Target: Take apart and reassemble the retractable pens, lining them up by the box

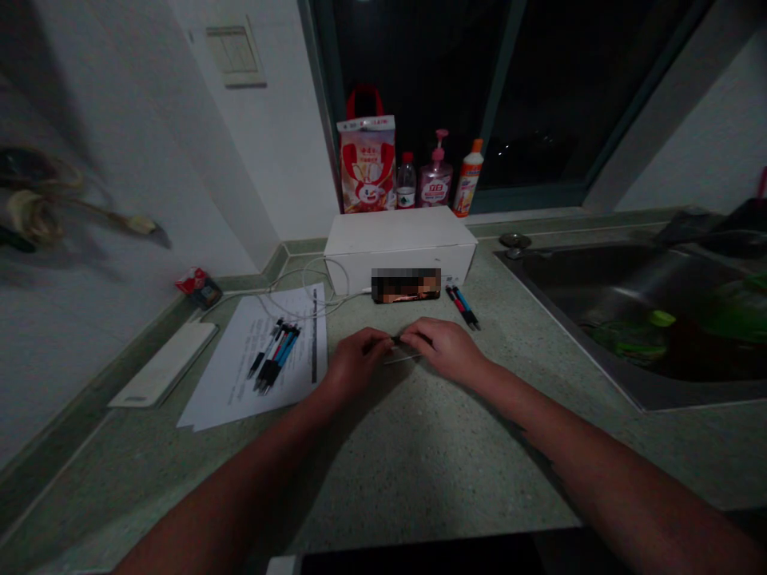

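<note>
Over the middle of the counter, my left hand (356, 359) and my right hand (449, 347) meet with fingers pinched. Between their fingertips is a small dark piece (395, 340), too small to name for certain; it looks like part of a pen. Both hands appear closed on it. Just below the fingertips lies a thin pale rod (403, 358), like a pen refill. Two or so pens (462, 307), blue and red with black grips, lie beyond my right hand. Several more pens (279, 355) rest on printed paper sheets (228, 383) left of my left hand.
A phone (406, 287) with a white cable leans against a white box (401, 231). Behind stand a red-and-white bag (367, 164) and several bottles (435, 180). A sink (569, 319) is at right. A white flat block (164, 366) and small red-black pack (199, 287) lie left.
</note>
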`<state>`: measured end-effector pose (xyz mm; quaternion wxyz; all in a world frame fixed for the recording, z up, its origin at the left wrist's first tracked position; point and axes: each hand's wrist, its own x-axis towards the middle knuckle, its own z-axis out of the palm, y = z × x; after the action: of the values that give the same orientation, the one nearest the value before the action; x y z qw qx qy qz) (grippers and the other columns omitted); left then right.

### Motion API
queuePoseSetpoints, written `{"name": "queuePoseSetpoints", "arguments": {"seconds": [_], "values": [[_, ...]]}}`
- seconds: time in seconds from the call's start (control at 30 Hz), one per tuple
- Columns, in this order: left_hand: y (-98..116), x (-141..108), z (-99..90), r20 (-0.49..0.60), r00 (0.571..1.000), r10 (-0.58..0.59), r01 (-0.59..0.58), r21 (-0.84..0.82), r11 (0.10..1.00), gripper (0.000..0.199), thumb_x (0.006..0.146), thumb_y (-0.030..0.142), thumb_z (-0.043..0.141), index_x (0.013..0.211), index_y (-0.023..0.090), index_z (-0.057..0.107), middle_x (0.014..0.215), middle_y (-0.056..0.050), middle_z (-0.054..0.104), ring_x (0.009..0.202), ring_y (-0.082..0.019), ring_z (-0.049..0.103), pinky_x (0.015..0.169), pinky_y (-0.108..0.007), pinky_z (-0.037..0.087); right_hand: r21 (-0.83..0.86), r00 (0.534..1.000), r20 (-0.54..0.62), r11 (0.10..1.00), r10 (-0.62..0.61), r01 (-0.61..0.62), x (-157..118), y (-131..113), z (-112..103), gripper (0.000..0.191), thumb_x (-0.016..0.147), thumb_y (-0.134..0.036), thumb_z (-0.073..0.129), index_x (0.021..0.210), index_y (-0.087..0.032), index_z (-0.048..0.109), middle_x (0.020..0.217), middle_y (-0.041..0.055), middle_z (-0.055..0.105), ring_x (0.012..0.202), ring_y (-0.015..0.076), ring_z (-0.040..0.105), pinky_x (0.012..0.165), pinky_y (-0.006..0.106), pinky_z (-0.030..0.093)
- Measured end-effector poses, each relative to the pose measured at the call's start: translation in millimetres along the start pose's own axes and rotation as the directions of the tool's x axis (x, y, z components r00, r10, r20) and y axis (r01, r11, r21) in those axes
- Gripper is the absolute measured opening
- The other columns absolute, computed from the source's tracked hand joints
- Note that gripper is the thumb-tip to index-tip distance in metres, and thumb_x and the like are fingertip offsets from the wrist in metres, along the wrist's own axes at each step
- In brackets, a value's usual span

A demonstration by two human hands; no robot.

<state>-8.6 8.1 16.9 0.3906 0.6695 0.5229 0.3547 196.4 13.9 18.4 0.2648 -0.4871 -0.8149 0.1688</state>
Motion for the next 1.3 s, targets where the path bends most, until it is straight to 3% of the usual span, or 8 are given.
{"name": "queuePoseSetpoints", "arguments": {"seconds": [0.17,0.3,0.47,0.6,0.97,1.1,1.2,1.3], "values": [[-5,2,0.6,-0.017,1.000,0.017,-0.017,0.014,1.000,0.017,0.088,0.033,0.060,0.089,0.020,0.070,0.086,-0.006,0.078,0.084,-0.022,0.072,0.081,-0.035,0.056,0.068,1.000,-0.018,0.998,-0.014,0.015,0,1,3,0.023,0.094,-0.031,0.066,0.114,-0.022,0.070,0.106,0.0068,0.075,0.087,0.0201,0.069,0.076,0.032,0.048],[-6,1,1.1,-0.017,1.000,0.005,-0.005,0.003,1.000,0.016,0.088,0.032,0.061,0.092,0.020,0.071,0.087,-0.006,0.078,0.085,-0.023,0.073,0.082,-0.036,0.057,0.040,1.000,0.026,0.999,-0.013,0.012,1,1,3,0.016,0.099,-0.029,0.058,0.103,-0.023,0.072,0.098,0.0056,0.076,0.089,0.0207,0.069,0.077,0.033,0.049],[-5,1,0.9,-0.010,1.000,0.015,-0.015,-0.002,1.000,0.014,0.088,0.030,0.062,0.090,0.020,0.070,0.086,-0.005,0.078,0.085,-0.023,0.073,0.080,-0.035,0.056,0.045,1.000,0.004,0.999,-0.017,0.017,0,1,4,0.021,0.095,-0.030,0.065,0.114,-0.023,0.070,0.105,0.0062,0.075,0.092,0.0207,0.069,0.078,0.033,0.050],[-3,0,0.7,-0.015,1.000,0.025,-0.025,0.002,1.000,0.014,0.088,0.031,0.062,0.088,0.020,0.070,0.086,-0.005,0.077,0.083,-0.022,0.072,0.079,-0.034,0.055,0.017,0.998,0.051,0.999,-0.044,0.043,0,2,5,0.019,0.101,-0.031,0.056,0.108,-0.024,0.072,0.104,0.0053,0.076,0.095,0.0214,0.070,0.081,0.034,0.049],[-7,1,2.0,-0.001,0.998,0.057,-0.057,0.047,0.997,0.020,0.088,0.037,0.060,0.090,0.020,0.071,0.086,-0.006,0.076,0.082,-0.022,0.069,0.078,-0.034,0.053,0.025,0.994,0.070,0.997,-0.078,0.077,1,2,6,0.018,0.101,-0.030,0.057,0.107,-0.023,0.072,0.102,0.0055,0.075,0.094,0.0202,0.068,0.081,0.032,0.047],[-6,2,1.0,-0.015,0.999,0.036,-0.035,0.056,0.998,0.019,0.088,0.035,0.059,0.089,0.021,0.071,0.086,-0.005,0.077,0.083,-0.023,0.069,0.078,-0.035,0.054,-0.002,0.997,-0.010,0.997,-0.077,0.077,1,2,4,0.011,0.096,-0.025,0.063,0.104,-0.022,0.069,0.101,0.0057,0.071,0.092,0.0197,0.065,0.079,0.031,0.046],[-8,5,-5.2,-0.086,0.996,0.033,-0.023,0.109,0.994,0.017,0.087,0.033,0.059,0.091,0.021,0.072,0.088,-0.006,0.076,0.082,-0.023,0.067,0.079,-0.037,0.053,0.001,0.996,-0.027,0.997,-0.082,0.082,0,2,2,0.010,0.092,-0.022,0.068,0.102,-0.022,0.068,0.100,0.0051,0.069,0.092,0.0196,0.064,0.079,0.031,0.046],[-14,9,-14.3,-0.141,0.985,0.096,-0.053,0.282,0.958,0.013,0.086,0.029,0.061,0.089,0.023,0.072,0.091,-0.007,0.075,0.084,-0.025,0.066,0.082,-0.039,0.051,0.007,0.990,0.052,0.991,-0.135,0.134,-1,1,2,0.013,0.090,-0.022,0.072,0.103,-0.022,0.070,0.101,0.0046,0.067,0.094,0.0195,0.065,0.081,0.031,0.047]]}}
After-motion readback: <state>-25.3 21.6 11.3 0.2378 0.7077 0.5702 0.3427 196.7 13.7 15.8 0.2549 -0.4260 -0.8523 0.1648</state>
